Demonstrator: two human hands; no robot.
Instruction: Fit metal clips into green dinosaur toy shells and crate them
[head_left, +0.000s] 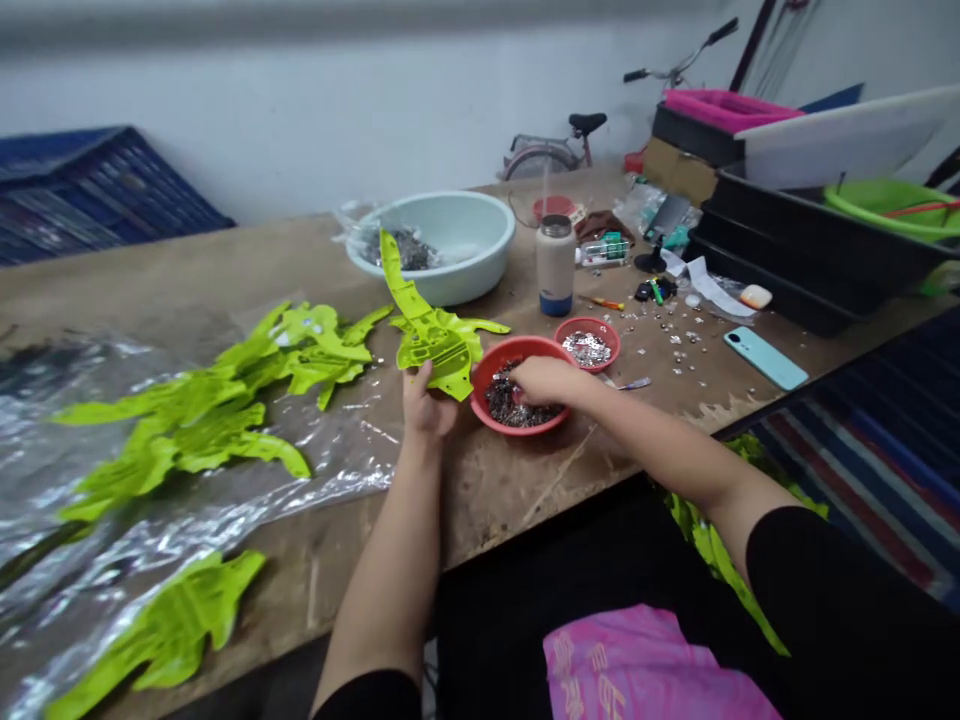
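Observation:
My left hand (426, 402) grips the lower edge of a lime-green plastic part (427, 330) and holds it upright above the wooden table (225, 270). My right hand (544, 381) reaches into a red bowl (487, 372) full of small dark screws, fingers curled down among them; what they pinch is hidden. A smaller red bowl (591, 346) with shiny metal bits sits just behind it.
Several more lime-green parts (217, 400) lie on clear plastic sheeting (90, 480) to the left. Behind are a pale green basin (450, 240), a tumbler (556, 264), a teal phone (765, 357), scattered small hardware, black trays (795, 250) and a bicycle (570, 140).

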